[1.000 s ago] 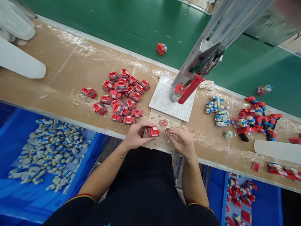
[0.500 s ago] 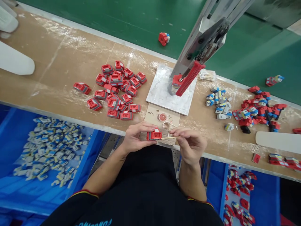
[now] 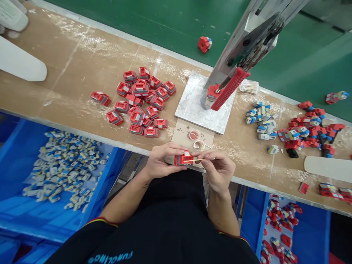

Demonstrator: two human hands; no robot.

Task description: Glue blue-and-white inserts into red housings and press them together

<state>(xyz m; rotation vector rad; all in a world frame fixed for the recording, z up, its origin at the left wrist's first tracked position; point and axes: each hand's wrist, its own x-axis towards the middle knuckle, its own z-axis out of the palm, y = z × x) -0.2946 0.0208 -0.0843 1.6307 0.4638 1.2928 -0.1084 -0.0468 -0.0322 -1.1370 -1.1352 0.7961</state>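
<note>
My left hand [image 3: 162, 160] pinches a small red and grey toy vehicle part [image 3: 180, 159] between thumb and fingers at the table's front edge. A thin wooden stick [image 3: 194, 160] is pinched in my right hand [image 3: 219, 167]; its tip reaches over the recess of the red part. Whether the tip touches the recess I cannot tell. Just beyond my hands stand a small cup with reddish contents [image 3: 194, 135] and a second small round cup [image 3: 199, 145], both on a stained sheet of cardboard [image 3: 180, 135].
A hand press with a red handle [image 3: 230, 89] rises from a metal plate [image 3: 189, 98]. Red vehicle parts [image 3: 140, 89] are heaped left; white-blue pieces [image 3: 262, 123] and red assemblies [image 3: 310, 126] lie right. Blue bins [image 3: 101, 183] flank me below. Cotton swabs [image 3: 249, 87] lie behind the press.
My right hand has moved left, bringing the stick's tip from the red part's right edge to over its recess. The whole view has shifted slightly.
</note>
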